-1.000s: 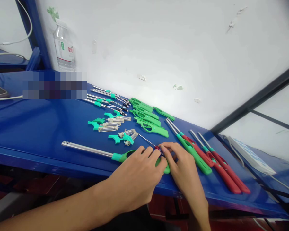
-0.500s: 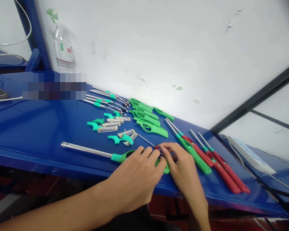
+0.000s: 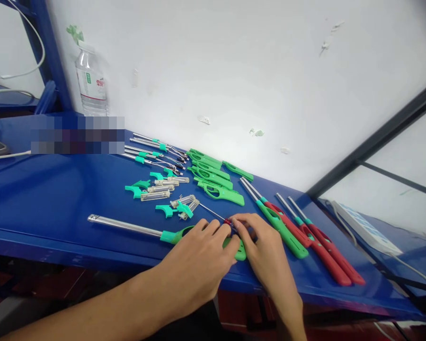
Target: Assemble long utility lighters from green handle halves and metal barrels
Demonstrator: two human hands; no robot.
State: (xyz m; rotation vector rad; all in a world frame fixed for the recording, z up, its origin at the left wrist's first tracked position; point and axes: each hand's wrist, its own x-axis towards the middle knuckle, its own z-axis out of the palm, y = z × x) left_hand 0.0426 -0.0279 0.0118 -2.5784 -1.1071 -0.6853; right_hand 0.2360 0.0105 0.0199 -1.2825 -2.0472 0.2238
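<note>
A green long-neck lighter (image 3: pixel 128 226) with a silver barrel and teal collar lies along the front of the blue table. My left hand (image 3: pixel 200 260) is closed over its green handle, fingers curled, hiding its middle. My right hand (image 3: pixel 264 246) is closed round the handle of a screwdriver (image 3: pixel 213 212); the thin shaft points up and left, and a bit of red shows by the fingers. Both hands are close together at the lighter's handle end. Near the shaft's tip lie clear fuel tanks (image 3: pixel 158 195) with teal triggers (image 3: pixel 133 191).
Several green handle shells (image 3: pixel 220 193) lie beyond my hands, beside metal barrels with wires (image 3: pixel 142 154). Green and red lighters (image 3: pixel 326 253) lie to the right. A water bottle (image 3: pixel 91 85) stands by the wall; a white power strip (image 3: pixel 365 227) is at far right.
The whole view has shifted slightly, with the table items a little lower and further left. Both hands keep nearly the same pose on the lighter and screwdriver.
</note>
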